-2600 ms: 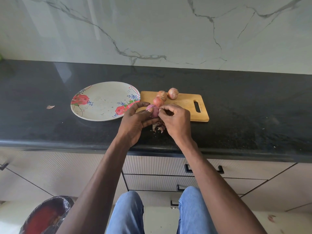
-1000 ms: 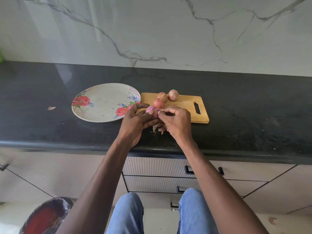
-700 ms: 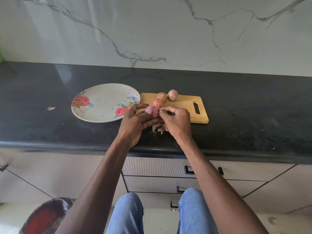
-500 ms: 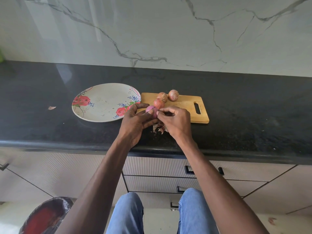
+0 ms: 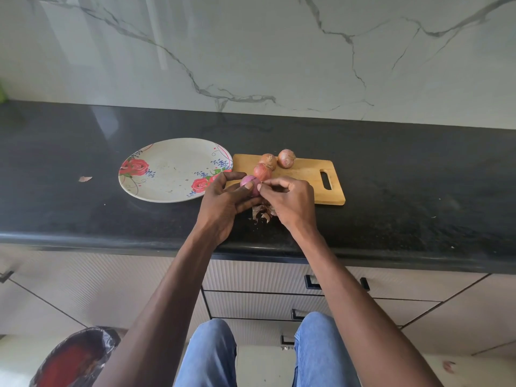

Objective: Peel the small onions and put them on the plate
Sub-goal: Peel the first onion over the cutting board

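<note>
Barely any movement since a second ago: I see the left hand still cupping the pink half-peeled small onion, right hand pinching its skin. Three brown unpeeled onions on the wooden cutting board at 12 o'clock; floral round plate at 10 o'clock.

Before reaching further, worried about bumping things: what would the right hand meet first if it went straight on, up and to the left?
The right hand would meet the peeled onion held by the left hand; its fingertips look already on it.

pink onion (half-peeled) between fingers
</note>
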The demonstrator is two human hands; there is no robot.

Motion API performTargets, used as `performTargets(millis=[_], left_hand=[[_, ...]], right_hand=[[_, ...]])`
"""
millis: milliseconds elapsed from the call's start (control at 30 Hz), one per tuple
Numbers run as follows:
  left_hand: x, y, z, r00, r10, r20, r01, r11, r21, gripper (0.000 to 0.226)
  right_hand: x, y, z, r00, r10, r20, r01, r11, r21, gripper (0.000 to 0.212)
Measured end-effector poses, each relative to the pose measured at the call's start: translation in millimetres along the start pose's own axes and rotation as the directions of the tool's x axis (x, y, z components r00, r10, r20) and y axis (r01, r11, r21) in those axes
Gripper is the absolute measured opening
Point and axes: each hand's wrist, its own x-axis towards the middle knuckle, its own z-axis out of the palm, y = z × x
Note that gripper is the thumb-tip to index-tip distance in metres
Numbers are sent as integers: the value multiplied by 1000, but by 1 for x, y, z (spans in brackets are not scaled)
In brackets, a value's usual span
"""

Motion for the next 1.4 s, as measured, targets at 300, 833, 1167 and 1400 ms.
performTargets(millis=[300, 833, 1167, 1400], left_hand=[[0, 0, 0, 1000, -16, -4, 16, 1000, 16, 22], [0, 1, 0, 1000, -23, 0, 23, 1000, 16, 22], [1, 2, 1, 999, -31, 10, 31, 999, -7, 11], [0, 1, 1, 999, -22, 34, 22, 1000, -9, 19]], right_hand=[[0, 1, 1, 1000, -7, -15, 7, 1000, -5, 5], [2, 6, 2, 1000, 30, -3, -30, 997, 66, 6], [3, 8, -2, 995, -94, -37, 97, 991, 89, 16], [6, 13, 0, 994, -107, -5, 107, 994, 34, 8]])
